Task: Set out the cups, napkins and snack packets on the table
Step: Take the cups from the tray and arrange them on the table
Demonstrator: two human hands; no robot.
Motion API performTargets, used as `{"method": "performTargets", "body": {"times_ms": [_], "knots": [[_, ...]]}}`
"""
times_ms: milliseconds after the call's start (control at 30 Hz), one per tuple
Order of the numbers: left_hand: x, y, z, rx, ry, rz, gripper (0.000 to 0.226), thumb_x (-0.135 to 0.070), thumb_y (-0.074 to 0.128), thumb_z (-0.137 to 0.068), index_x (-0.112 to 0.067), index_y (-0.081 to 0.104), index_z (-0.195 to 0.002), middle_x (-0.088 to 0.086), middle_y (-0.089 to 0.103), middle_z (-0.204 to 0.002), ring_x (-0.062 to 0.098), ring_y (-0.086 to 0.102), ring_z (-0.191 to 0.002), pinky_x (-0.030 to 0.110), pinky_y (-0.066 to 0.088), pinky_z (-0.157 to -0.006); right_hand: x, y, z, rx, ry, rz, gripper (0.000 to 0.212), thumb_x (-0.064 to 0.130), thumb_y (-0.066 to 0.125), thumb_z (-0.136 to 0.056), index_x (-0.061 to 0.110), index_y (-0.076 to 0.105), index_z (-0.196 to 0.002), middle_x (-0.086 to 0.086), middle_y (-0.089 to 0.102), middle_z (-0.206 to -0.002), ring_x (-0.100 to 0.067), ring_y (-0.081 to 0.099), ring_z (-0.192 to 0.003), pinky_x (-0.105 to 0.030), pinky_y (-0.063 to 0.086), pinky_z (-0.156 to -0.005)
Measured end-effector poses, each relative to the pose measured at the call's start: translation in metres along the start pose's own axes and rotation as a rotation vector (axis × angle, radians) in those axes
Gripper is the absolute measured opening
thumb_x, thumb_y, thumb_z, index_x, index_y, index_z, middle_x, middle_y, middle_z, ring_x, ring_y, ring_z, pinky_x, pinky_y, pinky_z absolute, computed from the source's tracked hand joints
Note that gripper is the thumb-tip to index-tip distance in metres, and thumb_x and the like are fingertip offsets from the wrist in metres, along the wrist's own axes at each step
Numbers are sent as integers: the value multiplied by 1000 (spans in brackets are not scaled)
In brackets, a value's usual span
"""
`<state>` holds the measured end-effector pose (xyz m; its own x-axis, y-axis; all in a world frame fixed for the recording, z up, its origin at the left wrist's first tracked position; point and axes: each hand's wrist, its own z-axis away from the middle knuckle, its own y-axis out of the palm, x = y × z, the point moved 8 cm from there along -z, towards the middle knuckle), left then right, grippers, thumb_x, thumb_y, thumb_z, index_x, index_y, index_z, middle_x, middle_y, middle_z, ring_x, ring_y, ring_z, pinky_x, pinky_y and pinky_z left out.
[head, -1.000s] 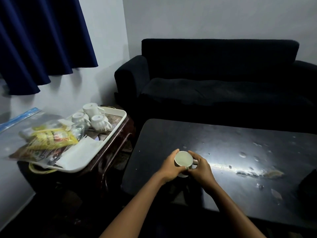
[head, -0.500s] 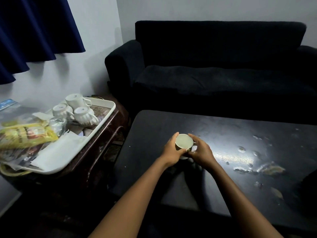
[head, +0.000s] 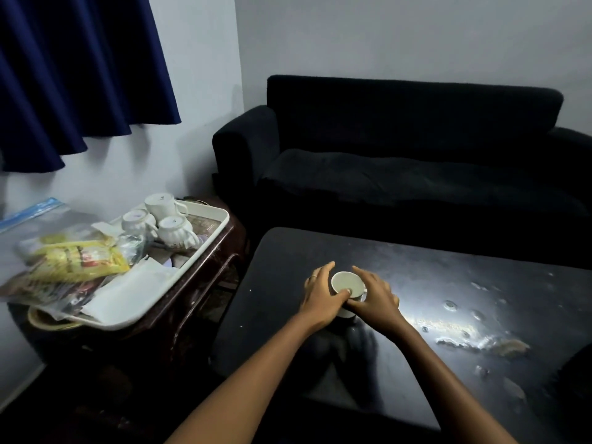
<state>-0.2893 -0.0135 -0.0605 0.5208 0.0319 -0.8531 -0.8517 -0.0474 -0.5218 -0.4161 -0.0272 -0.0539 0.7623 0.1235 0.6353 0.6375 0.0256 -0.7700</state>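
Left hand (head: 322, 296): curled round the cup's left side, thumb at the rim.
Right hand (head: 373, 294): cupped against its right side, fingers spread.
Cup (head: 347, 285): upright on the black table (head: 416, 283), between both hands.
Tray (head: 179, 280): left, on a side stand, holding three upturned cups (head: 160, 216), napkins (head: 128, 293), packets (head: 73, 261).
Sofa (head: 400, 149): beyond the table.

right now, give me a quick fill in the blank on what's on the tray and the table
1. The cup between the left hand and right hand stands on the dark ____.
2. On the white tray, the number of cups resting upside down is ____.
3. The yellow snack packet lies on the ____.
4. The cup between the hands has its opening facing ____.

Missing words: table; three; tray; up
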Motion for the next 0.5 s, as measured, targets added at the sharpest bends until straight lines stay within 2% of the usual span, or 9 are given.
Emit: {"method": "performTargets", "body": {"times_ms": [100,200,333,500], "knots": [[-1,-19,9,-40,44,21,54,-25,57,-91,-22,37,-142,-1,39,-145,18,36,-135,32,31,-111,20,-7,6,-92,-54,-5,55,31,64,-84,24,45,-135,2,46,-140,-22,37,-131,-40,27,-102],[1,-44,18,-72,77,23,49,-23,56,-93,-19,42,-139,-1,45,-139,15,43,-129,29,35,-108,47,-7,10,-159,-118,-71,43,21,64,-84,19,54,-126,-1,56,-130,-23,47,-123,-42,34,-104],[11,-90,25,-139,101,-20,45,-21,55,-93,-19,45,-137,0,50,-135,14,48,-123,27,38,-103,95,10,10,-145,-209,-166,36,9,65,-83,9,59,-118,-7,62,-119,-24,56,-113,-39,43,-98],[30,-154,26,-232,91,-91,46,-22,57,-91,-19,47,-136,0,53,-132,16,52,-119,29,42,-100,158,43,4,-76,-317,-198,33,6,64,-82,8,61,-115,-9,64,-113,-22,59,-107,-32,45,-91]]}}
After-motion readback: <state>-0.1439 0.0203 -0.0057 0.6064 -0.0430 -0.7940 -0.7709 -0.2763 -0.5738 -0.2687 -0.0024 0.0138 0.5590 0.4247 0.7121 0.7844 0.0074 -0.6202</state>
